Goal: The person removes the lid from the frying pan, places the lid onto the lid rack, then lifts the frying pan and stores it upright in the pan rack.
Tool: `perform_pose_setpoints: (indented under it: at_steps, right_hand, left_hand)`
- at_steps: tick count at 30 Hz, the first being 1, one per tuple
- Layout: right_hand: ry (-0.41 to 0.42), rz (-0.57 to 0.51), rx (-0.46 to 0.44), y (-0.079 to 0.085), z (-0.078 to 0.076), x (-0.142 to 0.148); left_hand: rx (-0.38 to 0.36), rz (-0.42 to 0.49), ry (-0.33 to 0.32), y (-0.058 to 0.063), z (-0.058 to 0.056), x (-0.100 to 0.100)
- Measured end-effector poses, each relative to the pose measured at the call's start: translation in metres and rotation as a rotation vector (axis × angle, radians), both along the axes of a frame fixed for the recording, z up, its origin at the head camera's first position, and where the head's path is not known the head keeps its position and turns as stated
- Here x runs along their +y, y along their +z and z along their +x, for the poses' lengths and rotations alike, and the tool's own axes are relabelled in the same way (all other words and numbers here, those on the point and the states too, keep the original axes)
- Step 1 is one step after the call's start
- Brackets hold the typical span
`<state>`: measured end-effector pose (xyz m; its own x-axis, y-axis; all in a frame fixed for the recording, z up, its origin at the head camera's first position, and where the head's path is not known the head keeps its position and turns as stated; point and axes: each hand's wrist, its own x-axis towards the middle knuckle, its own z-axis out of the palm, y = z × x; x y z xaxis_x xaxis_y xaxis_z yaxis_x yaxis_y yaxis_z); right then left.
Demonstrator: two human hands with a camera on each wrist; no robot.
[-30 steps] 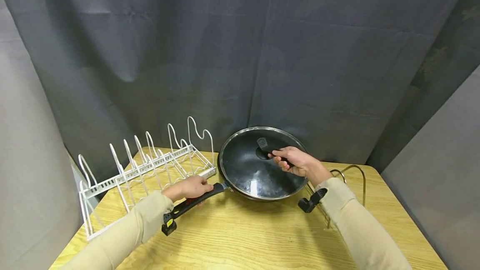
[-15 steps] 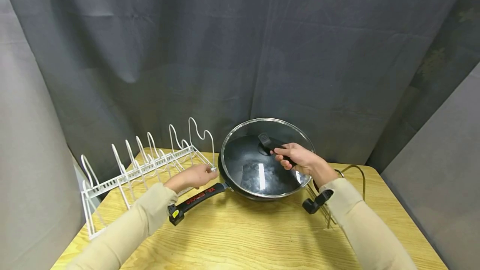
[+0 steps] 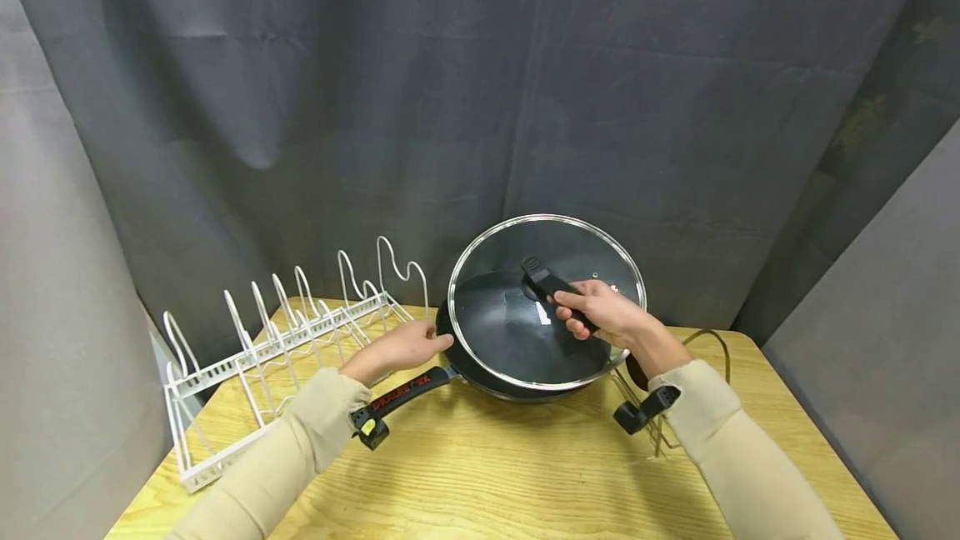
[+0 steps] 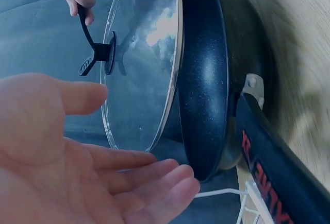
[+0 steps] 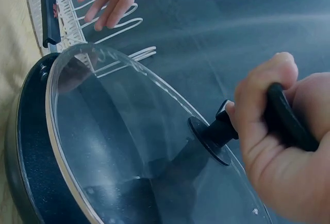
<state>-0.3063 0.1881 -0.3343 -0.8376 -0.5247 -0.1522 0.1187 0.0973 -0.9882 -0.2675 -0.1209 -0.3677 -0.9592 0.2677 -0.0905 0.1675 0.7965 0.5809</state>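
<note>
My right hand point(image 3: 603, 313) grips the long black handle point(image 3: 546, 280) of a glass lid point(image 3: 495, 332) with a metal rim. The lid is tilted and raised over a dark wok point(image 4: 206, 80); in the left wrist view a gap shows between lid rim and wok. My left hand point(image 3: 401, 348) hovers by the wok's left rim with fingers extended, holding nothing. In the left wrist view its open palm point(image 4: 67, 167) faces the lid's edge. Below that hand, the wok's black handle point(image 3: 405, 390) with red lettering points toward the front left.
A white wire rack point(image 3: 277, 348) with upright loops stands left of the wok. On the right, a brass-coloured wire rack point(image 3: 723, 348) is partly behind the right forearm. Wooden table point(image 3: 525, 465) lies in front, and a grey curtain point(image 3: 480, 107) hangs close behind.
The left hand has let go of the wok handle and moved up and right toward the rim. The right hand has lifted the lid off the wok, shifting it up and slightly right.
</note>
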Motion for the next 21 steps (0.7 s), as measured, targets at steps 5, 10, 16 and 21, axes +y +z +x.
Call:
perform_pose_setpoints:
  at_steps: [5,10,16,21]
  right_hand:
    - [-0.033,0.034,0.041,0.003,0.005,0.001]
    - [-0.056,0.066,0.093,0.008,0.012,0.004]
    - [-0.082,0.110,0.165,0.013,0.023,0.008]
    - [-0.126,0.175,0.203,0.017,0.032,0.013]
  left_hand:
    - [0.039,0.002,-0.031,0.002,0.002,0.005]
    - [0.026,0.000,-0.049,0.007,0.006,0.012]
    - [0.035,-0.012,-0.063,0.008,0.009,0.023]
    - [0.029,-0.022,-0.066,0.005,0.012,0.031]
